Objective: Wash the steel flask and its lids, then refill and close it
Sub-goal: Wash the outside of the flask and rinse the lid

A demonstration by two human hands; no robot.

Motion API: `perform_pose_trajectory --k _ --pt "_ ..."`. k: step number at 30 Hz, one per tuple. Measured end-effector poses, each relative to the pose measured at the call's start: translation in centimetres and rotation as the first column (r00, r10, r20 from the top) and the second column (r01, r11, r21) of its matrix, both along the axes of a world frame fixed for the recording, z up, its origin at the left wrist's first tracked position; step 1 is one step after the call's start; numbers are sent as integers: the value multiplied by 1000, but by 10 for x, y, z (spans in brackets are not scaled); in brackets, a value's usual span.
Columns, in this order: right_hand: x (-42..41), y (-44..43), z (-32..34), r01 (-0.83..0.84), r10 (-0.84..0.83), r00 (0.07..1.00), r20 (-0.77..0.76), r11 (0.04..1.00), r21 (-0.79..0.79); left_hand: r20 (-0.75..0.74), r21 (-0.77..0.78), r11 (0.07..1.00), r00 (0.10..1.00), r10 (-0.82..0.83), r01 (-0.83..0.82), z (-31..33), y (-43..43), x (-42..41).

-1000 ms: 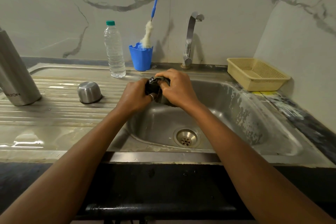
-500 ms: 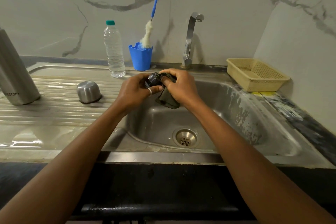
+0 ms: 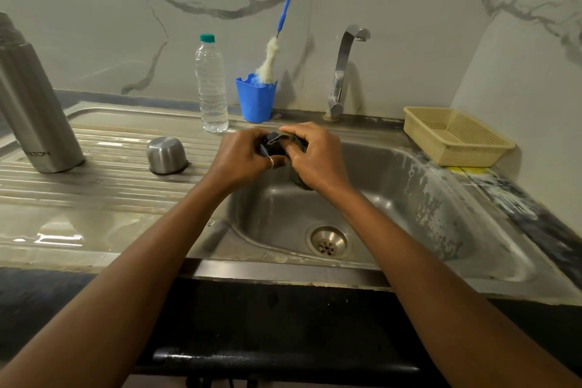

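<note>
A steel sink (image 3: 409,198) has a round drain (image 3: 328,241) at its centre and white residue on the basin wall at three o'clock. A ribbed draining board (image 3: 94,186) lies at nine o'clock. A chrome tap (image 3: 341,72) rises at twelve. At eleven o'clock a blue cup (image 3: 255,101) holds a fluffy white brush (image 3: 267,64), its blue handle leaning on the veined marble wall (image 3: 126,25). A clear plastic bottle (image 3: 211,85) with a green cap stands just beside the cup, at the cup's nine o'clock. At two o'clock sits a beige perforated basket (image 3: 453,142).

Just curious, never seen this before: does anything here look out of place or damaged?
Nothing spilled or toppled. The sink's right wall is blotched with whitish patches, and the dark counter beside it looks scuffed. The flask stands upright, its steel cap mouth-down.
</note>
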State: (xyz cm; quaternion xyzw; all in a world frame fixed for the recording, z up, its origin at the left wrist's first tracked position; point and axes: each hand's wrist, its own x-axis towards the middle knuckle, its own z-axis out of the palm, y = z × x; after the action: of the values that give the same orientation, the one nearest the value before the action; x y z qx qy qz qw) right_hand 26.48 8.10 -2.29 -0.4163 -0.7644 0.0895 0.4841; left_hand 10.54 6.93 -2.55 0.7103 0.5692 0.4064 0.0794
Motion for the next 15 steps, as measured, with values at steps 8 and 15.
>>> perform_pose_trajectory --k 8,15 --pt "-5 -2 -1 -36 29 986 166 999 38 -138 48 998 989 -45 52 -2 -3 -2" --pt "3 -4 9 40 -58 998 -32 912 -408 -176 13 998 982 -63 66 -3 -3 7"
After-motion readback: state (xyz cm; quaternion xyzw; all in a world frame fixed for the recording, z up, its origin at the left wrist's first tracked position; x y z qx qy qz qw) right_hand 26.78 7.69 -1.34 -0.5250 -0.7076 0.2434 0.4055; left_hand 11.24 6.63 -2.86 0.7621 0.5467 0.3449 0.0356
